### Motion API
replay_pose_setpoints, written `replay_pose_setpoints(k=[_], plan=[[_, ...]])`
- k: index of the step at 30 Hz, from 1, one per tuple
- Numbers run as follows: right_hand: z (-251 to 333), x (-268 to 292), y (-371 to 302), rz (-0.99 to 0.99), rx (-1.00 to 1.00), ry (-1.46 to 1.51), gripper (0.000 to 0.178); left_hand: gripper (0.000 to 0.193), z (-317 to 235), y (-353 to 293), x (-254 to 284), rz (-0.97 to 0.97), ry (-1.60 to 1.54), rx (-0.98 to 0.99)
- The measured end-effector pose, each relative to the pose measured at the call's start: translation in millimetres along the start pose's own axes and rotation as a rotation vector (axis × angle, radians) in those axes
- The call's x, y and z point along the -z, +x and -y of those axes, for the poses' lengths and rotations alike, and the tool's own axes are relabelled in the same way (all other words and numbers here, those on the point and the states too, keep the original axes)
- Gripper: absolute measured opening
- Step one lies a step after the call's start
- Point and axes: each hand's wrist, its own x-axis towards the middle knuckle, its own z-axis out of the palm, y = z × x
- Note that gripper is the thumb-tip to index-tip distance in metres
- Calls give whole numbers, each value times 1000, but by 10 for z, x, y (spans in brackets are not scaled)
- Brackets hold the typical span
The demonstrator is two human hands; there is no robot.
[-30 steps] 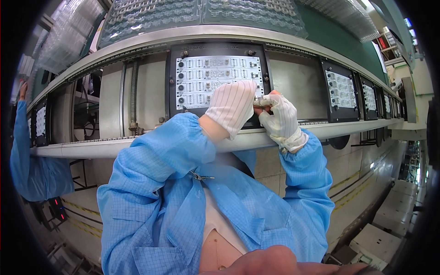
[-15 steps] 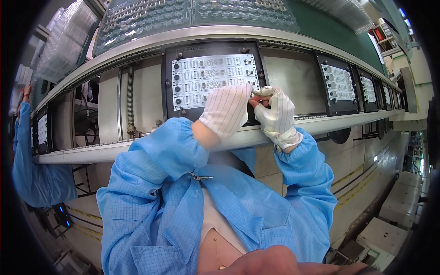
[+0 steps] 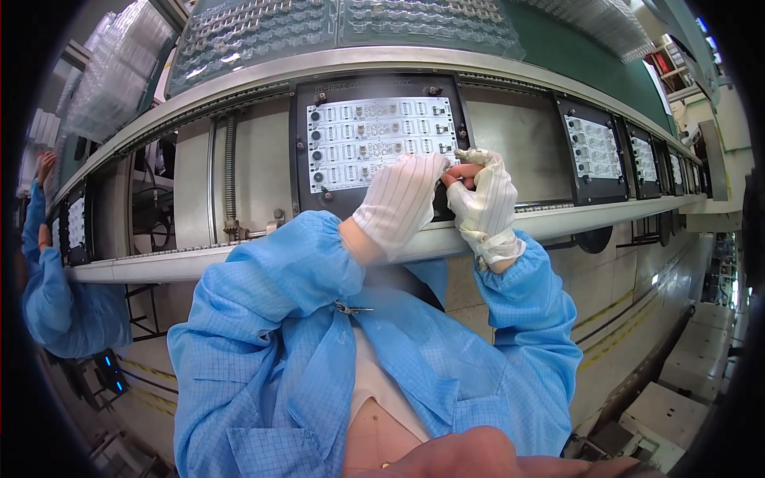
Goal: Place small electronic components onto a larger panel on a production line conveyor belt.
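A black carrier (image 3: 307,171) on the conveyor holds a white circuit board panel (image 3: 374,135) with rows of small parts. My left hand (image 3: 402,199), in a white striped glove, lies over the panel's lower right corner, its fingertips hidden. My right hand (image 3: 482,199), also gloved, is right beside it, touching it. Its thumb and forefinger are pinched together at the panel's right edge. Whether something small sits in the pinch is hidden. Both blue sleeves reach up from below.
More black carriers with white panels (image 3: 594,147) stand along the conveyor to the right, and one (image 3: 76,231) to the left. Clear plastic trays (image 3: 263,32) lie on the shelf above. A co-worker's blue sleeve (image 3: 48,279) is at far left. A pale rail (image 3: 606,219) fronts the line.
Both hands stay at the panel's lower right corner. The right hand's pinch has shifted a little along the edge, and the view has tilted slightly.
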Motion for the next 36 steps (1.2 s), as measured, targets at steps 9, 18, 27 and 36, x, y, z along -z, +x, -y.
replay_pose_setpoints(k=[9,18,27,36], plan=[[154,-55,-45,-58,-47,18,45,26,-10,-123,314,-28,-97,-77],[276,-154,-103,-100,-50,-82,46,27,356,-708,1097,-167,6,9],[269,-165,-112,-144,-77,-166,41,30,460,-1014,1389,91,4,-148],[446,-32,-202,202,321,-135,63,32,604,-1177,1438,22,-73,-186]])
